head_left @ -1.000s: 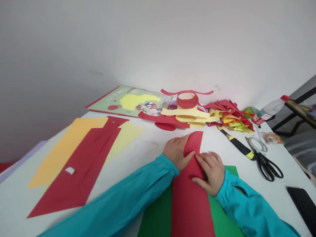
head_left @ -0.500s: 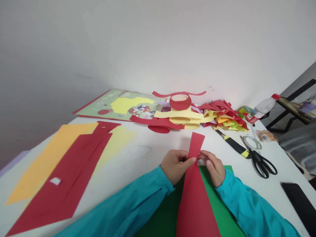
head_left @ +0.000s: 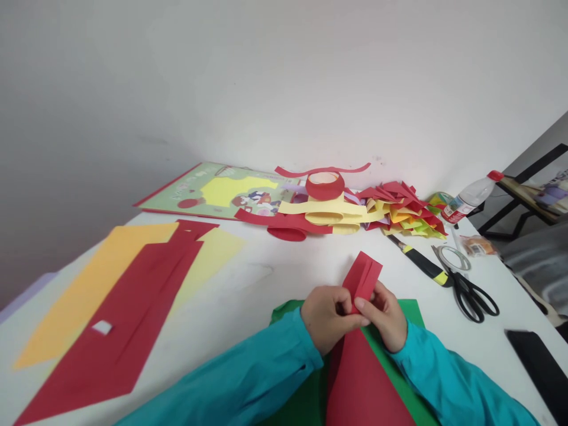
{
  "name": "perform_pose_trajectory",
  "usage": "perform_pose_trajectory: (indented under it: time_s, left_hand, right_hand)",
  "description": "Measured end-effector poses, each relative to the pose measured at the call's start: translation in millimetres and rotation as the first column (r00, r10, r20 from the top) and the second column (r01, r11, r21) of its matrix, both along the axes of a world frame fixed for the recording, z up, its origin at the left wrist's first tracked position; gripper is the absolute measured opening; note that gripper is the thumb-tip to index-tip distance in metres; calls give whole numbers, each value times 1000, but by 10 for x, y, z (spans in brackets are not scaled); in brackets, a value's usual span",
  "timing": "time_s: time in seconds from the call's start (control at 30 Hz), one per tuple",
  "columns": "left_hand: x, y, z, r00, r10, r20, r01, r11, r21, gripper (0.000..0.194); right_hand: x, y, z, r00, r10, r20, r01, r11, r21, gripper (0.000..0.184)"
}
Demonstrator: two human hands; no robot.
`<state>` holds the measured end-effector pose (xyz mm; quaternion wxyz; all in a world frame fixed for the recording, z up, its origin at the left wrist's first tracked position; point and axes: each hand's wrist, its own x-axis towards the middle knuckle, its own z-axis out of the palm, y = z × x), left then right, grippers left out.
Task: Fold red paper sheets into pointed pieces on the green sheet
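A long red sheet of paper runs from the bottom edge up to my hands, its far end narrow with fold lines showing. My left hand grips it from the left, thumb pointing right across the paper. From the right, my right hand pinches the narrow end, its thumb near the left thumb. Beneath the red paper lies a green sheet, partly covered by it and my sleeves.
Red paper and orange paper lie left. Behind are a picture board, curled strips and a scrap pile. Right are a cutter, scissors, tape, bottle and black flat object.
The red paper's narrow end has tilted right and now shows fold lines. My hands have come closer together, and my right thumb has moved onto the paper.
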<state>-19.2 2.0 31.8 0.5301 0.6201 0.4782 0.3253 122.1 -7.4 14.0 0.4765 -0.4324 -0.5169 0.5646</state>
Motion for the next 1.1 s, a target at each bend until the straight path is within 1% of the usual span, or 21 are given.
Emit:
perform_pose_trajectory:
  time_s: [0.07, 0.17, 0.23, 0.3, 0.4, 0.47, 0.57, 0.63, 0.7, 0.77, 0.83, 0.87, 0.9, 0.93, 0.97, 1.0, 1.03, 1.07, 1.1]
  left_hand:
    - [-3, 28, 3, 997, -26, 74, 28, 999, -36, 39]
    - [-8, 60, 46, 972, -53, 228, 71, 995, -72, 46]
    - [-18, 75, 93, 952, -46, 304, 71, 995, -72, 47]
    - [-39, 88, 141, 937, -31, 347, 56, 996, -62, 46]
    - [-91, 120, 200, 923, -17, 384, 49, 996, -75, 45]
    - [-132, 150, 234, 917, -6, 398, 49, 994, -98, 46]
    - [-191, 203, 280, 917, -2, 400, 64, 988, -142, 44]
    - [-227, 239, 295, 919, 11, 394, 70, 979, -190, 42]
    - [-273, 281, 282, 920, 49, 389, 56, 966, -253, 41]
    - [-346, 336, 235, 923, 83, 375, 40, 951, -307, 41]
    - [-451, 401, 163, 952, 62, 301, 49, 937, -347, 44]
    - [-510, 429, 126, 977, 24, 210, 55, 931, -362, 44]
    - [-569, 451, 92, 998, -21, 66, 45, 925, -377, 43]
    - [-621, 462, 65, 993, -25, -112, -12, 949, -314, 39]
    - [-659, 459, 45, 952, 3, -306, -60, 982, -179, 35]
    - [-676, 443, 34, 880, 52, -473, -59, 998, -1, 30]
    - [-669, 416, 26, 793, 129, -596, -16, 982, 190, 24]
    - [-635, 380, 19, 711, 203, -673, 72, 932, 356, 19]
    - [-576, 341, 6, 652, 258, -713, 177, 862, 474, 19]
  right_hand:
    - [15, 10, -12, 1000, -8, 7, 8, 1000, -5, 35]
    - [23, 16, -2, 1000, -8, -9, 8, 999, -34, 37]
    - [31, 32, 22, 999, -17, -47, 15, 998, -55, 38]
    - [63, 72, 55, 993, -46, -106, 37, 996, -84, 38]
    - [172, 179, 108, 971, -121, -206, 80, 977, -200, 40]
    - [274, 267, 133, 959, -167, -231, 96, 952, -289, 44]
    - [421, 389, 139, 962, -204, -183, 129, 926, -356, 48]
    - [503, 454, 120, 976, -183, -113, 132, 923, -361, 45]
    - [583, 514, 81, 989, -142, -46, 120, 937, -330, 40]
    - [674, 576, 22, 991, -129, 20, 130, 955, -268, 36]
    - [771, 639, -52, 984, -141, 112, 162, 965, -208, 33]
    - [815, 667, -90, 977, -134, 163, 165, 966, -197, 33]
    - [850, 691, -127, 972, -127, 199, 166, 968, -191, 33]
    - [875, 708, -158, 968, -117, 222, 161, 968, -190, 33]
    - [888, 718, -183, 963, -108, 248, 155, 972, -179, 33]
    - [890, 720, -199, 953, -103, 285, 150, 977, -148, 31]
    - [883, 715, -206, 933, -104, 345, 146, 984, -99, 29]
    - [870, 704, -204, 895, -116, 430, 142, 989, -28, 26]
    - [855, 689, -196, 835, -143, 531, 134, 989, 57, 22]
